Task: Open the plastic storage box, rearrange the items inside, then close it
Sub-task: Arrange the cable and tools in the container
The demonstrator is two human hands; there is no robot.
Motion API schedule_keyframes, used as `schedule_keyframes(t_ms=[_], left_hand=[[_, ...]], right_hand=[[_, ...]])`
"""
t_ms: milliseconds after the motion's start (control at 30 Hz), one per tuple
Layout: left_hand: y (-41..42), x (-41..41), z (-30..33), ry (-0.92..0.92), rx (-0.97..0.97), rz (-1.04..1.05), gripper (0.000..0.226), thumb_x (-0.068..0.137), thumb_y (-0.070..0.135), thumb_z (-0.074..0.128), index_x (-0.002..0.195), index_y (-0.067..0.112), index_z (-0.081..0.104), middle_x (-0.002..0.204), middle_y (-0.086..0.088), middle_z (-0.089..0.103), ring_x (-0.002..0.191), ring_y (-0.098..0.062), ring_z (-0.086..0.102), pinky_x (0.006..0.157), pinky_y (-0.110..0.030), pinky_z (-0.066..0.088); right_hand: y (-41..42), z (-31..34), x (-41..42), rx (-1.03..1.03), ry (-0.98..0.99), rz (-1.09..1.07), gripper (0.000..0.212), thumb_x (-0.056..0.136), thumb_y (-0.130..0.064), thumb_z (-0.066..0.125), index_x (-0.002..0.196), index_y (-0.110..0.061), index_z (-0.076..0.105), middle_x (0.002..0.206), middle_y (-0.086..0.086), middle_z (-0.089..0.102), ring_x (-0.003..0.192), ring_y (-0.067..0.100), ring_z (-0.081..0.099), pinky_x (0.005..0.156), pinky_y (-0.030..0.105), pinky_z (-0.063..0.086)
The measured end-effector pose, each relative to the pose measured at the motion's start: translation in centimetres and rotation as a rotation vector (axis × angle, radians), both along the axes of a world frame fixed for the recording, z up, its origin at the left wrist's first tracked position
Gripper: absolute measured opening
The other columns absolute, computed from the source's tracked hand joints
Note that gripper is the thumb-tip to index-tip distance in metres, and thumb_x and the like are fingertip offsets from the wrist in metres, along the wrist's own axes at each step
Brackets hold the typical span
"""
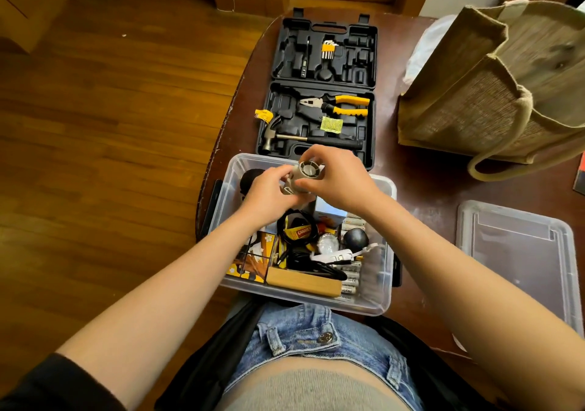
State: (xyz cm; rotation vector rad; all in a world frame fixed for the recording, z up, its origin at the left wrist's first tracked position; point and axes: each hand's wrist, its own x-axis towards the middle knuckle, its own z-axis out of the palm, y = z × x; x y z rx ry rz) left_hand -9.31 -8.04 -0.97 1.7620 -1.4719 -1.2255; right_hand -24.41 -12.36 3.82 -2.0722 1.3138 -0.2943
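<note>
Above the open storage box (384, 189): small grey fan (302, 177), apparently light, rigid plastic; left hand (269, 190) and right hand (338, 179) fingers pinch its casing.

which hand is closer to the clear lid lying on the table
Right. The right hand grips a small grey fan over the box, on the side toward the lid; the left hand is farther left.

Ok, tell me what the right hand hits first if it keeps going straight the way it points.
Probably the left hand: the right hand points leftward across the small grey fan both hold. Depth is unclear.
</note>
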Motion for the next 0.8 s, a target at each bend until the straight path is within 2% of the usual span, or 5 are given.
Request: schedule_keyframes(t_ms=[67,167,367,567,800], left_hand=[[0.2,-0.4,-0.7,0.018,-0.007,0.056,0.039,0.077,0.023,0.074,0.114,0.029,0.063,0.108,0.000,0.064,0.098,-0.020,0.062,0.086,-0.035,0.051],[0.7,-0.4,-1.4,0.059,0.024,0.051,0.044,0.084,0.015,0.069,0.126,0.023,0.056,0.115,0.005,0.061,0.115,-0.017,0.056,0.092,-0.024,0.046],[1.7,-0.3,-3.4,-0.228,0.307,-0.230,0.052,0.092,0.030,0.059,0.138,0.017,0.039,0.147,-0.009,0.034,0.136,-0.025,0.035,0.103,-0.031,0.035],[1.5,-0.5,-3.6,-0.290,0.338,-0.401,0.037,0.095,0.030,0.053,0.130,0.017,0.053,0.128,-0.005,0.058,0.112,-0.020,0.054,0.095,-0.033,0.045],[1.2,0.1,-3.5,-0.303,0.411,-0.396,0.036,0.098,0.030,0.047,0.129,0.013,0.055,0.118,-0.010,0.062,0.105,-0.024,0.057,0.094,-0.040,0.047]], right_hand=[[-0.2,-0.4,0.1,-0.014,0.044,0.009,0.033,0.077,-0.031,0.072,0.105,-0.019,0.062,0.100,0.000,0.066,0.093,0.018,0.059,0.079,0.036,0.049],[-0.2,-1.4,-0.4,-0.056,0.075,0.015,0.029,0.079,-0.028,0.070,0.105,-0.021,0.060,0.102,-0.002,0.064,0.094,0.019,0.057,0.074,0.030,0.042],[0.5,-2.4,-1.3,-0.096,0.028,-0.008,0.031,0.080,-0.024,0.071,0.108,-0.024,0.058,0.107,-0.005,0.062,0.091,0.016,0.057,0.072,0.027,0.041],[0.9,-2.8,-1.4,-0.138,-0.029,-0.001,0.030,0.081,-0.017,0.070,0.108,-0.022,0.058,0.107,-0.004,0.061,0.094,0.017,0.057,0.076,0.032,0.048],[0.7,-4.5,0.9,-0.297,0.268,0.205,0.039,0.080,-0.015,0.063,0.119,-0.018,0.057,0.111,0.002,0.063,0.101,0.024,0.054,0.074,0.033,0.043]])
